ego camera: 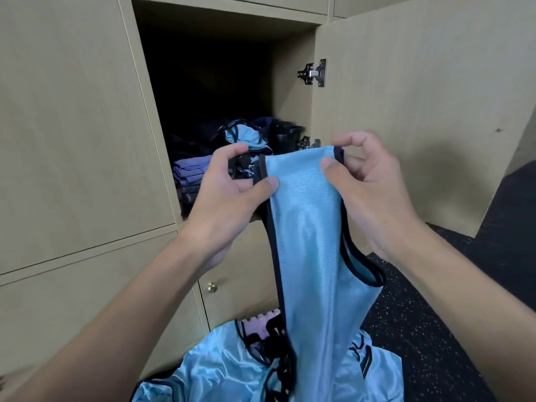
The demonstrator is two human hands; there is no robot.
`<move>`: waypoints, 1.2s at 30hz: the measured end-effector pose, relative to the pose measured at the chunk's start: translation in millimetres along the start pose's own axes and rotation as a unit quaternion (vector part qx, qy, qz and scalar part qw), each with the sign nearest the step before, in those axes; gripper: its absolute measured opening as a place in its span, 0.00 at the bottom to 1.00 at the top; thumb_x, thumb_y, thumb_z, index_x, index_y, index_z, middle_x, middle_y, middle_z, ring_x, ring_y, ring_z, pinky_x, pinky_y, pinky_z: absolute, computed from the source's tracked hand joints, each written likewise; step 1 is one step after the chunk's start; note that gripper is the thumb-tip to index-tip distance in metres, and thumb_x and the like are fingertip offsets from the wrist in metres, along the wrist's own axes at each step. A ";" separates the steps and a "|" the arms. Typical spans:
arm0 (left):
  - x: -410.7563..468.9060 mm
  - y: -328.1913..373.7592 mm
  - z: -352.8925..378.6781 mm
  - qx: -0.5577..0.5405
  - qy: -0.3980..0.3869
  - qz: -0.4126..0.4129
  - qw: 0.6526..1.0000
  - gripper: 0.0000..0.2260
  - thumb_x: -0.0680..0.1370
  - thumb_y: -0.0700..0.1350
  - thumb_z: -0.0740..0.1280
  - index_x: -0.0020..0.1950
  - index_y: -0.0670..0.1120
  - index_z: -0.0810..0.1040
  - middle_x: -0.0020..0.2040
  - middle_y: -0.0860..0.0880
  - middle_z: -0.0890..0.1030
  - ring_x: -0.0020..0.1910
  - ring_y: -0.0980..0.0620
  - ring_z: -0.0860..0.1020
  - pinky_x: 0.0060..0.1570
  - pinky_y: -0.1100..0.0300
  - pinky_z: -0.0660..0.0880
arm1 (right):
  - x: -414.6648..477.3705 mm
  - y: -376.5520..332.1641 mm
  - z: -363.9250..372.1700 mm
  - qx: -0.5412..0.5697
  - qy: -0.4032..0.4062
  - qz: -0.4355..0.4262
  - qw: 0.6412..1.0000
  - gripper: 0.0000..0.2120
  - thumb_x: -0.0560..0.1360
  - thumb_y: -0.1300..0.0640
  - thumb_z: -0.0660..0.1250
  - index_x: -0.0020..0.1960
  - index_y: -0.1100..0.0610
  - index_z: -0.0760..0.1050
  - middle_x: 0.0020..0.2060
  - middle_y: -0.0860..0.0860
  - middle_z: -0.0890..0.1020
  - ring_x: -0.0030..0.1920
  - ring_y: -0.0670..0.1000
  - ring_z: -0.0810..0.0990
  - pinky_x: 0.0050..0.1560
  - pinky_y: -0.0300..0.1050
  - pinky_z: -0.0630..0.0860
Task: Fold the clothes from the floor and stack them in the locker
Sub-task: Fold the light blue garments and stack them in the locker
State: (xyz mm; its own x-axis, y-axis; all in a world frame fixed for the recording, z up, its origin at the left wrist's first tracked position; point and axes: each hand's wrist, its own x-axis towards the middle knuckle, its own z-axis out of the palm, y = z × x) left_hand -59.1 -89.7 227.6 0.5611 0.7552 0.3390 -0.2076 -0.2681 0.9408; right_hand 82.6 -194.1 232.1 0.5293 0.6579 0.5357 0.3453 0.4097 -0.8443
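Locker (217,27), open, 12 o'clock: folded purple stack (191,172) inside, low left. Blue pile (203,372), floor, 6 o'clock. Left hand (229,192) pinches the vest (307,227) hem. Vest: blue, dark trim, hanging before the locker. Right hand (374,192) pinches the hem's other corner.

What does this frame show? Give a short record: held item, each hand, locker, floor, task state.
held item: light-blue bib, hanging from its top edge in front of the locker
left: left hand pinches the top left edge at the dark trim
right: right hand pinches the top right corner
locker: door open; folded purple stack inside, another blue garment behind it
floor: floor pile of shiny blue bibs, unfolded
task state: held bib not yet folded
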 end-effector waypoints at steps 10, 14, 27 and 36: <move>-0.9 -5.1 -4.8 -0.006 0.012 0.007 1.000 0.35 0.78 0.38 0.71 0.76 0.57 0.54 0.48 0.49 0.87 0.46 0.49 0.85 0.52 0.51 0.79 | -2.3 11.1 -3.1 -0.025 -0.077 0.088 0.993 0.27 0.78 0.66 0.66 0.67 0.43 0.61 0.47 0.49 0.87 0.45 0.51 0.86 0.45 0.42 0.81; -10.3 -17.0 -0.5 -0.011 -0.041 -0.010 0.999 0.43 0.77 0.33 0.70 0.79 0.60 0.49 0.50 0.45 0.87 0.49 0.46 0.86 0.55 0.49 0.80 | -1.3 11.6 -5.5 0.001 -0.046 0.076 0.996 0.28 0.78 0.66 0.67 0.69 0.43 0.60 0.47 0.50 0.87 0.46 0.52 0.86 0.48 0.46 0.81; -4.0 -15.8 -11.3 -0.070 0.058 -0.024 0.996 0.29 0.79 0.38 0.69 0.73 0.58 0.61 0.44 0.55 0.86 0.44 0.55 0.84 0.48 0.57 0.80 | -6.9 19.3 -11.8 -0.013 -0.170 0.082 0.982 0.40 0.76 0.69 0.68 0.75 0.37 0.56 0.47 0.54 0.87 0.46 0.53 0.85 0.48 0.43 0.81; -26.7 -48.8 14.4 -0.143 -0.024 -0.092 0.985 0.47 0.68 0.40 0.80 0.71 0.74 0.59 0.69 0.45 0.77 0.62 0.46 0.80 0.67 0.43 0.73 | -6.8 14.6 -19.8 0.015 -0.095 0.087 0.992 0.38 0.76 0.67 0.69 0.75 0.39 0.57 0.44 0.53 0.86 0.40 0.52 0.85 0.42 0.49 0.83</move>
State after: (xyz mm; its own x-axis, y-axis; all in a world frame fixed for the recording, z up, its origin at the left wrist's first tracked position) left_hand -52.4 -105.3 172.8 0.6462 0.7443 0.1686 -0.3114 0.0555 0.9487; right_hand 99.4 -205.1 216.3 0.4232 0.8261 0.3722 0.2367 0.2957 -0.9255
